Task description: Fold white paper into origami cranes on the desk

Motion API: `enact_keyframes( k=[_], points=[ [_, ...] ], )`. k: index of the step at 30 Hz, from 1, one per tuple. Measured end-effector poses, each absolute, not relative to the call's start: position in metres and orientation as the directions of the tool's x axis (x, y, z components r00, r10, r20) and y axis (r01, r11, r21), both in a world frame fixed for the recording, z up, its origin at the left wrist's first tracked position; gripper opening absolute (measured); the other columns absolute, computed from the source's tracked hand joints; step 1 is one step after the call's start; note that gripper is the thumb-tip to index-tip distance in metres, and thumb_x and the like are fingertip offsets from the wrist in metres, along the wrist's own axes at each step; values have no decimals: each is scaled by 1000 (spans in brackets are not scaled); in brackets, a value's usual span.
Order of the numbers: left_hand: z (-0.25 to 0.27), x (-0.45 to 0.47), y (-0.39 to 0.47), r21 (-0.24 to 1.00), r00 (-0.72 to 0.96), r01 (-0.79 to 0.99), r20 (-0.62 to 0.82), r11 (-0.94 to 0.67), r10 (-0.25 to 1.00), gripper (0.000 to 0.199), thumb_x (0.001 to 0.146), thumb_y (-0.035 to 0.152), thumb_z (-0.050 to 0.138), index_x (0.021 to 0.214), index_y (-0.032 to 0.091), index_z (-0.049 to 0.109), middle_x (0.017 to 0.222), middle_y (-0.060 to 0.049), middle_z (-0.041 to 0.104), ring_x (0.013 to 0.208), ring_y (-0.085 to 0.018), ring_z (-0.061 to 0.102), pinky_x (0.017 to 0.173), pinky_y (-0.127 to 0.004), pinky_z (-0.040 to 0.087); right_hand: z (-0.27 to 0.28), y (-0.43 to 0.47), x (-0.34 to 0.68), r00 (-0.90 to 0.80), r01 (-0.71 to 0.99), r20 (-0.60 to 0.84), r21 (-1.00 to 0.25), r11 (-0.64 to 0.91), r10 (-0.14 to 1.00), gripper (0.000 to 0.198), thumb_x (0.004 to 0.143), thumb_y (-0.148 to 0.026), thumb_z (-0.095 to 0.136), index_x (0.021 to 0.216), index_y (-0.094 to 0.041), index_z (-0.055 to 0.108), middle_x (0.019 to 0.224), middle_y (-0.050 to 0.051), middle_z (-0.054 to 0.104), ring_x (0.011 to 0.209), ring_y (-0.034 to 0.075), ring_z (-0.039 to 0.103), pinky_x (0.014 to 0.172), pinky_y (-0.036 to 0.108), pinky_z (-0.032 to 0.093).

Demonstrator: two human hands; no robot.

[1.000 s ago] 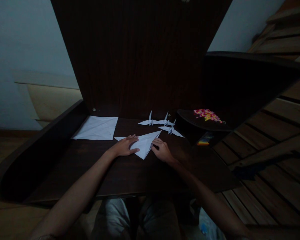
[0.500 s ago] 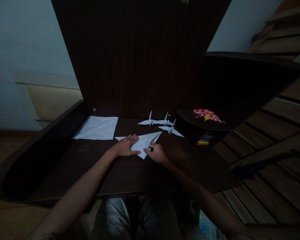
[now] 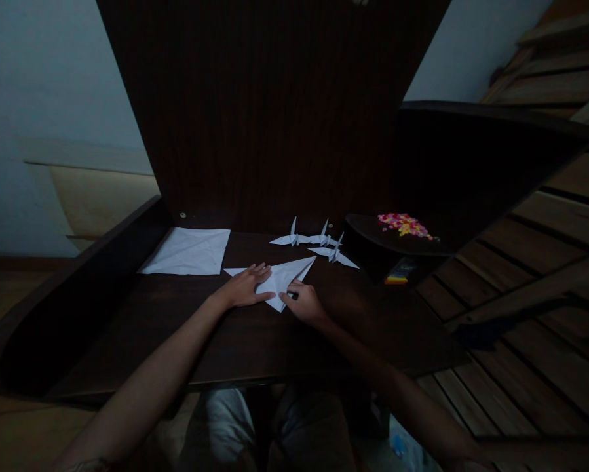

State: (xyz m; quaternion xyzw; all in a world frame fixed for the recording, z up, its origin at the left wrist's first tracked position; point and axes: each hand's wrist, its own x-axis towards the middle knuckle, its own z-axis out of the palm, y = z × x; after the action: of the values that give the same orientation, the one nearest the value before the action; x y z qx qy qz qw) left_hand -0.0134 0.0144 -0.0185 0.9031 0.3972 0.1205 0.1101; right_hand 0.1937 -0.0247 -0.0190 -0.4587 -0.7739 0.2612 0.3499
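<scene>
A folded sheet of white paper [image 3: 289, 272] lies on the dark desk in front of me, with pointed corners to the left, upper right and front. My left hand [image 3: 247, 286] rests flat on its left part, fingers spread. At the right edge, my right hand [image 3: 304, 301] grips the folded paper, thumb on top and curled fingers partly hidden at the flap. Just behind stand three white paper cranes [image 3: 294, 240], close together. Off to the left lies a flat stack or sheet of white paper [image 3: 189, 251] with crease lines.
A small corner shelf [image 3: 367, 229] on the right bears a heap of pink and yellow bits [image 3: 406, 225]. Beneath it sits a small item with a yellow-orange edge [image 3: 396, 280]. A tall dark panel [image 3: 274, 118] closes the back, and a raised side board [image 3: 78, 295] bounds the left.
The right fingers have shifted slightly at the paper's right edge, and the thumb sits a little further left. The left hand stays in place. The whole view has drifted slightly.
</scene>
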Motion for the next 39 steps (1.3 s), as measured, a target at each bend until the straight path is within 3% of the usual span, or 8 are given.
enact_keyframes(
  k=[3, 6, 10, 15, 24, 29, 33, 39],
  points=[
    [-18, -13, 14, 303, 655, 693, 114, -654, 747, 75, 85, 63, 43, 139, 10, 41, 147, -16, 37, 138, -26, 29, 114, -42, 19, -21, -20, 191, -236, 405, 215, -865, 297, 948, 5, 70, -22, 62, 74, -21, 63, 86, 2, 70, 89, 23, 64, 84, 34, 49],
    [-17, -13, 14, 303, 658, 688, 122, -659, 743, 76, 85, 63, 44, 138, 10, 41, 145, -16, 38, 137, -26, 31, 114, -43, 20, -23, -11, 187, -168, 63, 111, -990, 123, 980, 26, 63, -18, 62, 89, -21, 59, 95, 3, 70, 95, 22, 64, 85, 32, 50],
    [-17, -14, 15, 287, 664, 683, 138, -671, 735, 72, 84, 64, 44, 136, 15, 45, 144, -13, 42, 137, -26, 33, 114, -43, 21, -24, 0, 181, -98, -145, -12, -989, -26, 995, 30, 59, -19, 64, 88, -19, 56, 83, 2, 70, 80, 20, 66, 75, 31, 51],
    [-15, -13, 13, 324, 645, 692, 121, -644, 754, 73, 83, 63, 47, 136, 13, 46, 143, -13, 43, 137, -25, 33, 115, -41, 20, -28, 6, 173, -40, -224, -43, -973, -51, 998, 28, 55, -17, 66, 82, -18, 56, 80, 1, 69, 76, 18, 64, 73, 29, 50],
    [-12, -11, 9, 383, 600, 707, 120, -595, 791, 74, 80, 62, 51, 136, 15, 44, 144, -12, 43, 136, -27, 33, 114, -42, 23, -31, 11, 166, -98, -98, -4, -995, -13, 995, 21, 61, -17, 58, 82, -17, 58, 79, 1, 68, 75, 18, 64, 70, 27, 51],
    [-15, -13, 8, 439, 555, 714, 119, -545, 823, 81, 77, 65, 54, 138, 15, 38, 145, -16, 41, 134, -31, 37, 110, -44, 30, -38, 8, 164, -245, 23, 107, -993, 116, 964, 35, 65, -15, 56, 100, -17, 61, 110, 8, 68, 106, 23, 62, 92, 36, 49],
    [-16, -14, 7, 516, 520, 684, 150, -515, 841, 93, 74, 63, 59, 145, 16, 21, 146, -17, 39, 130, -31, 43, 106, -41, 36, -41, 3, 163, -235, 208, 121, -963, 171, 964, 53, 69, -20, 62, 122, -13, 56, 130, 14, 57, 121, 25, 53, 104, 40, 41],
    [-14, -16, 6, 584, 549, 637, 114, -503, 828, 119, 66, 63, 67, 149, 17, -5, 150, -17, 30, 137, -31, 31, 110, -43, 29, -22, -11, 169, -341, 452, 159, -837, 310, 926, 41, 84, -38, 56, 117, -17, 63, 117, 9, 66, 109, 25, 61, 99, 39, 44]
  ],
)
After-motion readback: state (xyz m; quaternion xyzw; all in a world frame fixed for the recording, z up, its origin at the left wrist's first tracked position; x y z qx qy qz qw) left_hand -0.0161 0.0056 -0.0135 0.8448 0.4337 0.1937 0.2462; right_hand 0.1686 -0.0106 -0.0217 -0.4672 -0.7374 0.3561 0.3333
